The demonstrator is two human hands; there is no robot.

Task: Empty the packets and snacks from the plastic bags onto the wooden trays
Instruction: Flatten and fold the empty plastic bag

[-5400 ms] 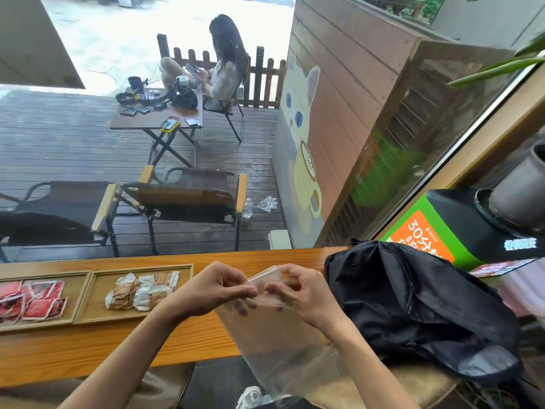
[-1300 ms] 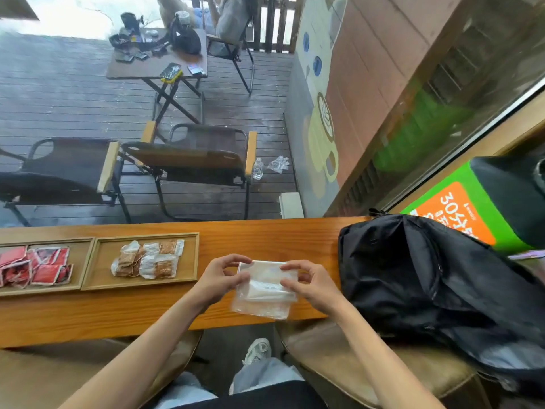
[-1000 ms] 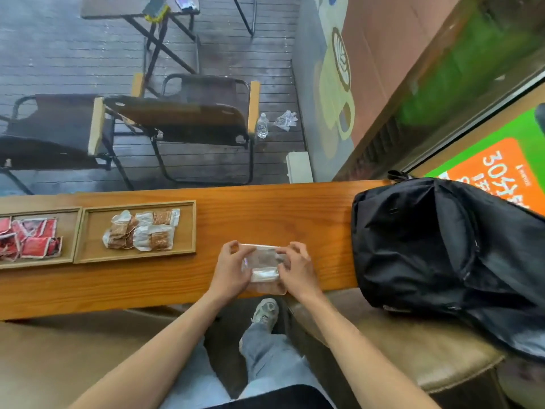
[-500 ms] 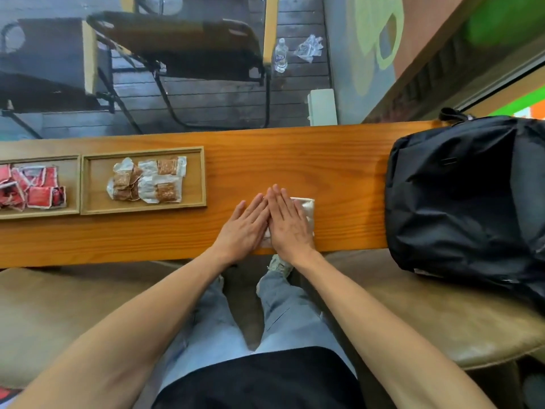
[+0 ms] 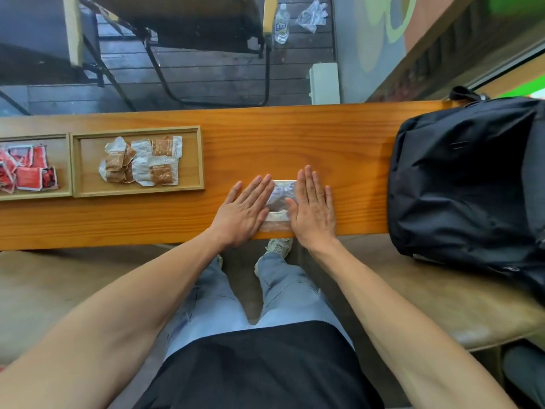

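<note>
— Plastic bag point(image 5: 278, 202), folded small, lies flat on the wooden counter point(image 5: 295, 137) near its front edge, right in front of the person.

— And the hands?

— Both flat on it, fingers straight, nothing gripped. The left hand point(image 5: 244, 209) presses its left side, the right hand point(image 5: 314, 209) its right side, with a strip of clear film showing between them.

— How would it handle?

— Light, thin, limp and slick, I'd judge; folded film like that may spring open once the palms lift. Pinch it at an edge or corner, or slide it off the counter's lip into a hand.

— The trays?

— Off to the left. The nearer wooden tray point(image 5: 137, 191) holds the brown snacks point(image 5: 141, 165) in white wrappers; the far wooden tray point(image 5: 63, 163), touching it and cut off by the frame, holds the red packets point(image 5: 26, 172).

— So the emptying looks done?

— For this bag it seems so. A black backpack point(image 5: 472, 178) sits well to the right, partly on the counter; what's inside I cannot tell.
</note>
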